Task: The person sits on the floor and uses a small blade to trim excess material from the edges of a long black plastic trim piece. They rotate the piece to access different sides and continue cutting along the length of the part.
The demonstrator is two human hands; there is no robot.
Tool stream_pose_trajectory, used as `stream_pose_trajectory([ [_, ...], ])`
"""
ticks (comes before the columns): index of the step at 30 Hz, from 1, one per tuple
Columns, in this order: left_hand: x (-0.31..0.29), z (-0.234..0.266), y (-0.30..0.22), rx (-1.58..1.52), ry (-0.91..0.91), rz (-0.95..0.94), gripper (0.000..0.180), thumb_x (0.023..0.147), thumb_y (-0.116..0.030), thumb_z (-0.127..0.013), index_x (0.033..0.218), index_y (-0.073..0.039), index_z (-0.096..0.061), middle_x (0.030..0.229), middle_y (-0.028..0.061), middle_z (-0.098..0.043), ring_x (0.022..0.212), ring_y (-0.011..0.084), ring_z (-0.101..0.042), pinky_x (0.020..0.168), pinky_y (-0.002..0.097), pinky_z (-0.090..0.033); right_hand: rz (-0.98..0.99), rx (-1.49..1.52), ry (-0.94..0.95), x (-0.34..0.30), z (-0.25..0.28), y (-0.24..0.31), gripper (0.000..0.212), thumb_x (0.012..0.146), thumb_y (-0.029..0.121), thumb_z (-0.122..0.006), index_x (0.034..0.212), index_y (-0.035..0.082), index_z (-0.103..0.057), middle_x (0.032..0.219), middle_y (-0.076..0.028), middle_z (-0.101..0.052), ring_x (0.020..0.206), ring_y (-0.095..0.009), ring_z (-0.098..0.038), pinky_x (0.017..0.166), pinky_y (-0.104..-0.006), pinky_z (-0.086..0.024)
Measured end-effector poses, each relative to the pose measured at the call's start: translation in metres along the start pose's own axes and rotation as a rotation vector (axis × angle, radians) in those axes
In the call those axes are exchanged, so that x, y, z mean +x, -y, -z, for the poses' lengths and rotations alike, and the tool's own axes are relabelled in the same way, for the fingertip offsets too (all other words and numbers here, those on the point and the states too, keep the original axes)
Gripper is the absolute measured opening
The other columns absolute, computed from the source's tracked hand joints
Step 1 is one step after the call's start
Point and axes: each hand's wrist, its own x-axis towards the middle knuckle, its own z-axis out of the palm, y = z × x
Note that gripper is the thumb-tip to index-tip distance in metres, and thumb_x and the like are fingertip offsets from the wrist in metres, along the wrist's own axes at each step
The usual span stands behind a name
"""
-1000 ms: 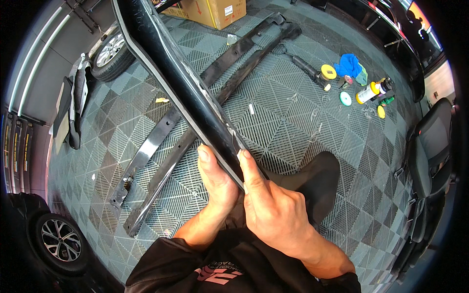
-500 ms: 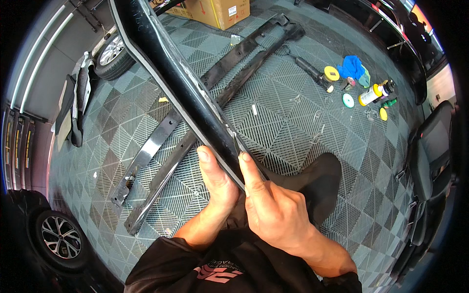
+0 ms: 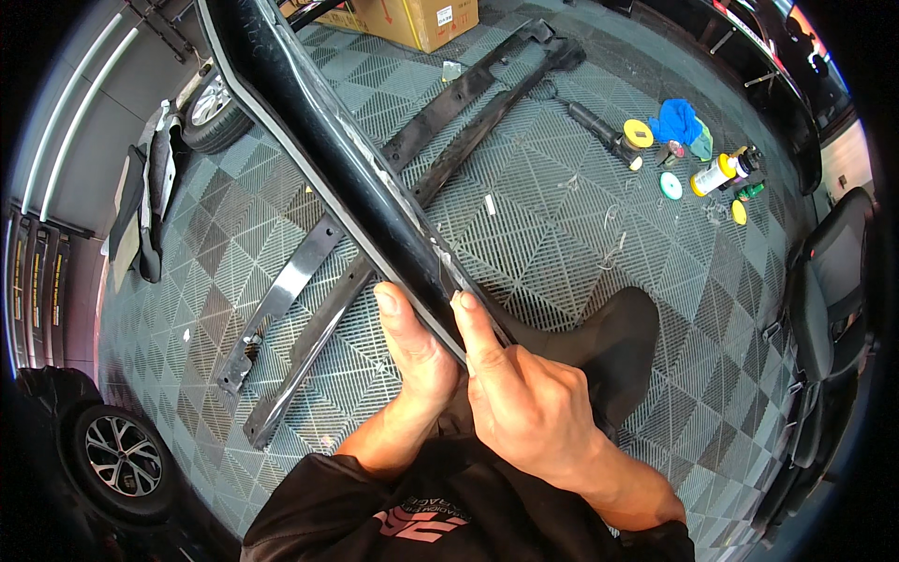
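A long black channel-shaped car trim panel slants from the upper left down to my hands, its hollow side facing up. Whitish residue or loose film runs along its right edge. My left hand supports the near end from the left; its thumb lies against the outside, while the other fingers are hidden beneath. At the right edge, my right hand grips the panel, the index fingertip laid on the rim and the other fingers curled. Whether a bit of film sits under that fingertip is too small to tell.
Two long dark trim pieces lie on the grey tile floor. A polisher, a blue cloth, bottles and round pads are at the right. A cardboard box, wheel and seat stand around.
The panel's far end has shifted slightly left. My right index fingertip has moved slightly left and down along the rim; the dark sliver seen beside it no longer stands out.
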Motion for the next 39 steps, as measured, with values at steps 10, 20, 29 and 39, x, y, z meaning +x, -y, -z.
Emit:
stream_pose_trajectory([
  [10, 0.000, -0.004, 0.000, 0.030, -0.054, -0.008, 0.077, 0.097, -0.077, -0.031, 0.105, -0.006, -0.059, 0.084, 0.0058, -0.064, 0.072, 0.0152, -0.061, 0.064, 0.0285, -0.050, -0.035, 0.021, 0.037, -0.006, 0.001, 0.000, 0.064, 0.081, -0.003, -0.065, 0.143, -0.006, -0.050, 0.058, -0.007, -0.055, 0.044, -0.017, -0.054, 0.045, -0.0331, -0.049],
  [20, 0.000, -0.004, 0.004, 0.078, -0.097, -0.008, 0.080, 0.095, -0.080, -0.028, 0.098, -0.007, -0.060, 0.078, 0.0072, -0.065, 0.065, 0.0163, -0.061, 0.059, 0.0296, -0.051, -0.069, 0.000, 0.048, -0.009, 0.002, 0.002, 0.064, 0.080, -0.003, -0.065, 0.143, -0.006, -0.050, 0.060, -0.007, -0.057, 0.044, -0.018, -0.055, 0.045, -0.0330, -0.049],
  [29, 0.000, 0.003, 0.009, 0.034, -0.104, 0.033, 0.084, 0.094, -0.082, -0.025, 0.095, -0.006, -0.059, 0.071, 0.0082, -0.063, 0.060, 0.0169, -0.060, 0.053, 0.0298, -0.050, -0.078, 0.039, 0.059, -0.014, 0.002, 0.002, 0.063, 0.080, -0.005, -0.065, 0.142, -0.007, -0.051, 0.067, -0.009, -0.064, 0.046, -0.017, -0.058, 0.047, -0.0329, -0.051],
  [39, 0.000, -0.002, 0.010, 0.019, -0.128, 0.015, 0.083, 0.093, -0.082, -0.027, 0.094, -0.006, -0.059, 0.070, 0.0085, -0.063, 0.057, 0.0166, -0.060, 0.049, 0.0289, -0.049, -0.086, 0.024, 0.064, -0.018, 0.002, 0.002, 0.063, 0.079, -0.006, -0.065, 0.140, -0.008, -0.052, 0.074, -0.011, -0.068, 0.046, -0.016, -0.057, 0.046, -0.0320, -0.051],
])
